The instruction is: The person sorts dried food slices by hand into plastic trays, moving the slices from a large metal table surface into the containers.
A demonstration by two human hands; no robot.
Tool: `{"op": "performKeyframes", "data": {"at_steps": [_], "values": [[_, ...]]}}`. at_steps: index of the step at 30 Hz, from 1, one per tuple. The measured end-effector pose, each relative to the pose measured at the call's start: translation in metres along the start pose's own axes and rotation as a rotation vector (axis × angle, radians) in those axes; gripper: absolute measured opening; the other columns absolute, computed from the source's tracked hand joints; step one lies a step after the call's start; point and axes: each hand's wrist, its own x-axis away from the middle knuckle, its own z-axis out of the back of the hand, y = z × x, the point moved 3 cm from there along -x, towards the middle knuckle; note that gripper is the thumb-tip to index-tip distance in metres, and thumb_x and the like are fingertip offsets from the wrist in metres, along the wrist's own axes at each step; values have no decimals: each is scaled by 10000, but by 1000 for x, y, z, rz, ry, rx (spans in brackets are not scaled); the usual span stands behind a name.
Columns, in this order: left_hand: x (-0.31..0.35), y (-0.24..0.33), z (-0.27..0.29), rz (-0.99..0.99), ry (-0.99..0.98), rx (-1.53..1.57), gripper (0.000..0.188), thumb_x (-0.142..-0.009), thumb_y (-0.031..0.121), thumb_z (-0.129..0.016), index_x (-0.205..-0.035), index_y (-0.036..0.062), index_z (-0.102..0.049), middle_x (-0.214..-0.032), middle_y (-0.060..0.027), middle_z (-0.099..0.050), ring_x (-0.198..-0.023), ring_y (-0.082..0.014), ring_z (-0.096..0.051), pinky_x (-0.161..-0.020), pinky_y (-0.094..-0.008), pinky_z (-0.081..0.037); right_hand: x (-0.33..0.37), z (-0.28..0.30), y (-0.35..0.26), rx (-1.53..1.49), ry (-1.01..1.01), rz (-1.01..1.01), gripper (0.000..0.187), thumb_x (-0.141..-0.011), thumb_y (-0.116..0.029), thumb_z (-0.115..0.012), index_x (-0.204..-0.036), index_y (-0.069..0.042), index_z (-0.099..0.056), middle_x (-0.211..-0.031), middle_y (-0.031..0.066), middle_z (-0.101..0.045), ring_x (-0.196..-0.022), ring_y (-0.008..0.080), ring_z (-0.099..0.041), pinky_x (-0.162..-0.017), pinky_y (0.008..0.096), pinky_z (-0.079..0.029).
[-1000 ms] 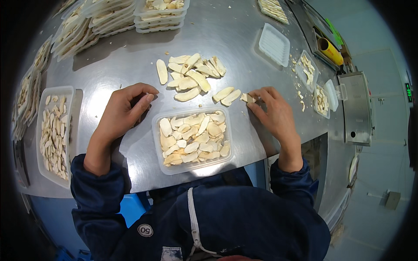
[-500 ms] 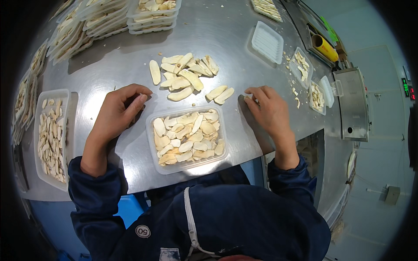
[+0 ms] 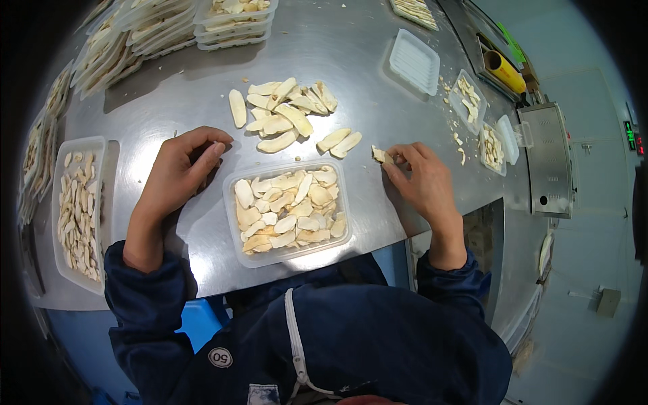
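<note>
In front of me sits a clear plastic tray point(image 3: 229, 223) packed with cream-coloured slices point(image 3: 287, 212) that look like dried mushroom. Beyond it lies a loose heap of longer pale slices point(image 3: 283, 115), with a pair of slices point(image 3: 339, 142) just to its right. My left hand point(image 3: 185, 165) rests on the table left of the tray, fingers bent, thumb and forefinger apart, nothing in them. To the right of the tray, my right hand point(image 3: 425, 179) pinches a small pale slice point(image 3: 380, 154) with darker edges between thumb and fingertips.
Another filled tray point(image 3: 102, 209) stands at the left edge. Stacked filled trays point(image 3: 233, 37) rise at the back left. An unfilled white tray point(image 3: 414, 62) lies at the back right, near smaller containers point(image 3: 493, 150) and scattered crumbs. A metal machine point(image 3: 548, 155) and a yellow roll point(image 3: 505, 72) are further right.
My right hand has turned and closed on a small slice, which now shows at its fingertips. My left hand stays nearly where it was.
</note>
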Motion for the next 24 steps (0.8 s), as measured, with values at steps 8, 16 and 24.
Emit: {"op": "performKeyframes", "data": {"at_steps": [8, 16, 24], "values": [[-2, 0, 2, -31, -25, -39, 192, -1057, 148, -667, -1152, -3, -739, -712, -27, -625, -624, -90, -520, -590, -277, -436, -4, 1, 7, -165, 44, -41, 135, -1016, -143, -691, -1105, -66, -757, -1011, 143, -722, -873, 347, -719, -759, 427, -571], [-1, -4, 1, -30, -34, -52, 211, -1086, 155, -651, -1194, -7, -734, -760, 22, -621, -594, -33, -510, -535, -225, -405, -11, 3, -9, 45, 1, -39, 256, -948, -266, -796, -1153, -119, -754, -1024, 57, -714, -817, 231, -697, -716, 365, -555], [-3, -6, 2, -53, -36, -60, 211, -1087, 163, -651, -1193, 3, -739, -772, 23, -625, -602, -32, -522, -536, -227, -410, -2, 1, -5, 112, 47, 2, 234, -907, -254, -808, -1086, -114, -755, -996, 42, -716, -817, 233, -705, -717, 384, -561]]}}
